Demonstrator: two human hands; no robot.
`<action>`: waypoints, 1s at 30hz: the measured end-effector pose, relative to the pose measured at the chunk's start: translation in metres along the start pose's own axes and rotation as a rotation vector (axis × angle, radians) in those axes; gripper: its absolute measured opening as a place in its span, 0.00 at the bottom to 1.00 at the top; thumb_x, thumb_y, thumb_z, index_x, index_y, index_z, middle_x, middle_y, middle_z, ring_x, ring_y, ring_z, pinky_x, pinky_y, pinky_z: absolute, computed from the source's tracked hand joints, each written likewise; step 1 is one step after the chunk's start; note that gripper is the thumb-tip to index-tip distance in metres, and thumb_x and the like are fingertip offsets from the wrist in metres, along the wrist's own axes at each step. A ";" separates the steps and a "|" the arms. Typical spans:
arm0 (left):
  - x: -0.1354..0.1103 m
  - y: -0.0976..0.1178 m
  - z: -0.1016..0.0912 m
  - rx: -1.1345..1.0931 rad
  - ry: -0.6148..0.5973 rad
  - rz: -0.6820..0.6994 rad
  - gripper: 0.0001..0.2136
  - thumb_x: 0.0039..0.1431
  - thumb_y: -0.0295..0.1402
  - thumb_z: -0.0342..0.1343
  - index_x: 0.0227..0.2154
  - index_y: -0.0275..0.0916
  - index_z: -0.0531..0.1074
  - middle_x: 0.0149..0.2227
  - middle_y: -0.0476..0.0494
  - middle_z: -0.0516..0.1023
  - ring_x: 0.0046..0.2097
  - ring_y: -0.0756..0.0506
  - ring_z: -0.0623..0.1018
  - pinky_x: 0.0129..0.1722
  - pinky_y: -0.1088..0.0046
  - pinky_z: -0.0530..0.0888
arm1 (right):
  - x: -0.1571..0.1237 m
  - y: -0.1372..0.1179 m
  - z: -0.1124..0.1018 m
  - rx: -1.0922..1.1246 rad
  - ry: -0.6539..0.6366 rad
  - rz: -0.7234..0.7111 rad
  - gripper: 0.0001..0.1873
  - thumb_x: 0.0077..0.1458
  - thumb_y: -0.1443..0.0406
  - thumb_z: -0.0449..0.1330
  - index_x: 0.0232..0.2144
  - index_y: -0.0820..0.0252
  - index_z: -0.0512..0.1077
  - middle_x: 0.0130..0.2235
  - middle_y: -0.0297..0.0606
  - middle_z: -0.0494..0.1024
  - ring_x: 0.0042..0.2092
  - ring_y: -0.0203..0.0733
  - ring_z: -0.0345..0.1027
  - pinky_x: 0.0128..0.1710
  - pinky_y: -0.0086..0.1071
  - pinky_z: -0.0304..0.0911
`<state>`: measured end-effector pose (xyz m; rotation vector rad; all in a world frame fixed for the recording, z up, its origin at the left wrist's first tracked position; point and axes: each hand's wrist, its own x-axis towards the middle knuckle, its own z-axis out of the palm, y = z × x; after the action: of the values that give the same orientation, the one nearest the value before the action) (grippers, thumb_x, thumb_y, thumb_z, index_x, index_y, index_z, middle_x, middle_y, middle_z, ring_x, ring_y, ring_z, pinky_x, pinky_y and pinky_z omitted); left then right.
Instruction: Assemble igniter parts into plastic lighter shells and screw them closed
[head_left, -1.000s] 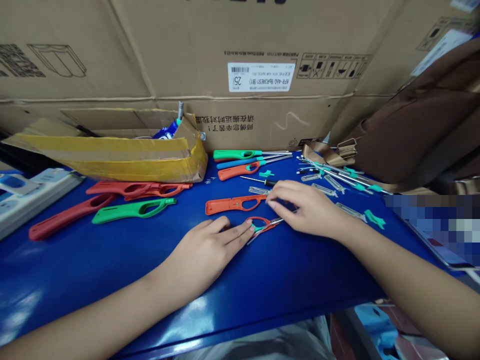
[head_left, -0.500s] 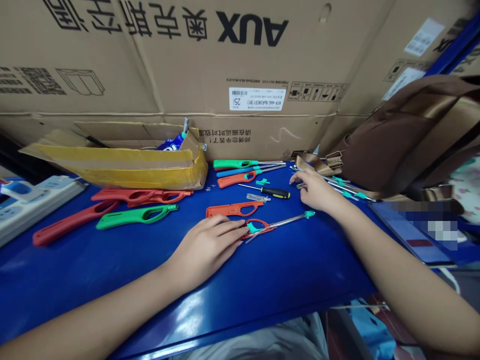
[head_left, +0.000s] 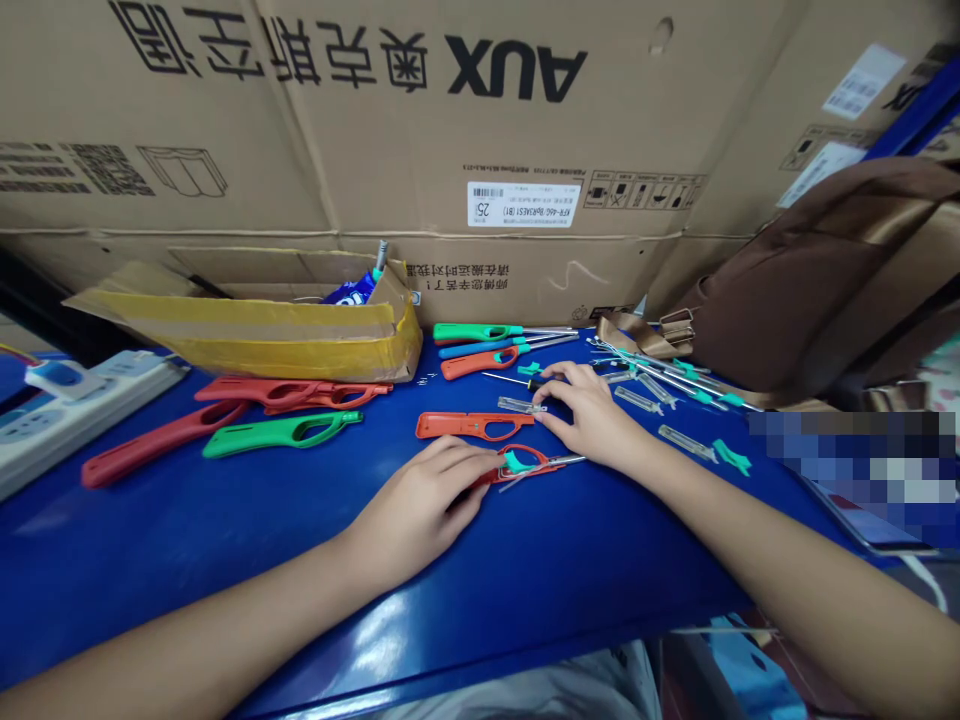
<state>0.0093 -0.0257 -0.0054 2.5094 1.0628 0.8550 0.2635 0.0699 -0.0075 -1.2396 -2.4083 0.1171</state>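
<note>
My left hand (head_left: 420, 505) rests on the table with its fingers closed over the handle of an opened orange lighter shell (head_left: 551, 464). A teal trigger (head_left: 516, 461) sits in the shell, a thin wire or tube lies beside it, and a metal rod points right. Just above, my right hand (head_left: 589, 412) pinches the right end of a clear plastic lighter tank (head_left: 516, 405) between thumb and fingertips. The other orange shell half (head_left: 472, 426) lies between the tank and my left hand. Behind my right fingers is a screwdriver (head_left: 510, 379), its handle mostly hidden.
Several red lighter shells (head_left: 161, 445) and a green shell (head_left: 281, 433) lie left. Assembled lighters (head_left: 480, 362) lie at the back. Metal rods (head_left: 667, 372), clear tanks (head_left: 686, 442) and teal triggers (head_left: 731, 457) are right. A taped carton (head_left: 262, 335), power strip (head_left: 97, 400), brown bag (head_left: 810, 270) and phone (head_left: 862, 515) surround them.
My right hand has moved left and slightly down from the rods to the clear tank, uncovering tanks and a trigger at right. My left hand stays on the orange shell. The view has shifted slightly.
</note>
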 end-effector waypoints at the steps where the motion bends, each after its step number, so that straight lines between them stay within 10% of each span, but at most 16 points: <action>1: 0.000 0.000 0.000 -0.013 0.005 -0.013 0.15 0.67 0.26 0.54 0.55 0.39 0.73 0.51 0.41 0.81 0.51 0.44 0.78 0.52 0.63 0.77 | 0.001 0.002 0.000 0.009 -0.004 0.012 0.05 0.60 0.63 0.62 0.38 0.57 0.75 0.54 0.47 0.71 0.57 0.57 0.62 0.55 0.58 0.59; 13: 0.001 0.000 -0.003 0.070 0.177 -0.115 0.22 0.68 0.33 0.57 0.63 0.42 0.65 0.63 0.35 0.68 0.64 0.38 0.67 0.62 0.52 0.69 | -0.013 -0.036 -0.016 0.360 0.084 -0.202 0.03 0.64 0.65 0.60 0.41 0.57 0.72 0.57 0.49 0.69 0.63 0.50 0.64 0.62 0.52 0.63; 20: 0.003 -0.007 0.001 0.071 0.074 -0.039 0.10 0.69 0.30 0.55 0.50 0.41 0.76 0.45 0.43 0.82 0.49 0.42 0.76 0.50 0.59 0.72 | -0.025 -0.051 -0.008 0.484 -0.135 -0.324 0.08 0.67 0.69 0.53 0.47 0.57 0.69 0.61 0.50 0.64 0.56 0.44 0.71 0.60 0.45 0.67; 30: 0.004 -0.003 -0.001 -0.214 0.235 -0.166 0.12 0.70 0.30 0.53 0.50 0.38 0.78 0.47 0.39 0.81 0.48 0.45 0.79 0.50 0.67 0.76 | -0.020 -0.049 -0.021 0.330 -0.032 -0.246 0.07 0.60 0.68 0.62 0.41 0.55 0.69 0.47 0.42 0.71 0.51 0.46 0.67 0.54 0.44 0.62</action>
<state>0.0095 -0.0204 -0.0042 2.1522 1.1636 1.1666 0.2451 0.0217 0.0179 -0.7950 -2.4214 0.4427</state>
